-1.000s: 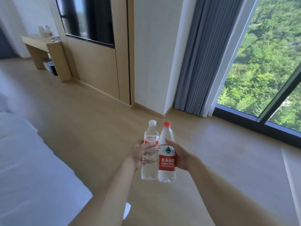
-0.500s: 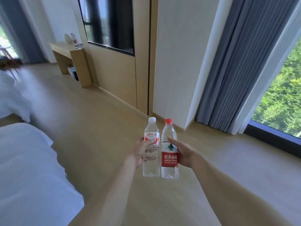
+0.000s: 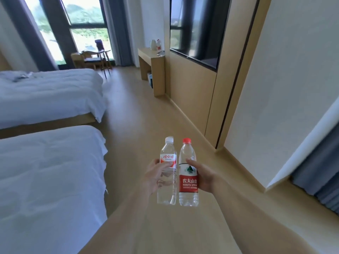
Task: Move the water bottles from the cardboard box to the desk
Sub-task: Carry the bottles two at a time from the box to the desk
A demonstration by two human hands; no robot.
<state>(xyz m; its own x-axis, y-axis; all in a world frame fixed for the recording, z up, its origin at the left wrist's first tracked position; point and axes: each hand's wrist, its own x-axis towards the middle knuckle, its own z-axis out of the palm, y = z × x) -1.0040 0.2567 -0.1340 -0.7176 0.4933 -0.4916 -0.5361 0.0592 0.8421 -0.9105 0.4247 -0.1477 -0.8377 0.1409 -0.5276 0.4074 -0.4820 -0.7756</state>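
My left hand (image 3: pixel 153 177) grips a clear water bottle with a white cap and a red-and-white label (image 3: pixel 167 173), held upright in front of me. Beside it, touching or nearly so, my right hand (image 3: pixel 202 177) grips a second bottle with a red cap and a red label (image 3: pixel 188 177), also upright. Far ahead against the right wall stands the wooden desk (image 3: pixel 146 52); a white kettle (image 3: pixel 153 44) and another red-labelled bottle (image 3: pixel 158 45) are on its top. The cardboard box is not in view.
Two white beds lie on the left, the near one (image 3: pixel 45 176) and the far one (image 3: pixel 49 94). A wood-floor aisle (image 3: pixel 139 116) runs between the beds and the panelled right wall toward the desk. A chair (image 3: pixel 95 59) stands by the far window.
The view has swung left, from the corner with the curtain to the aisle, beds and far window. Both hands keep the same grip on the two bottles, held side by side.
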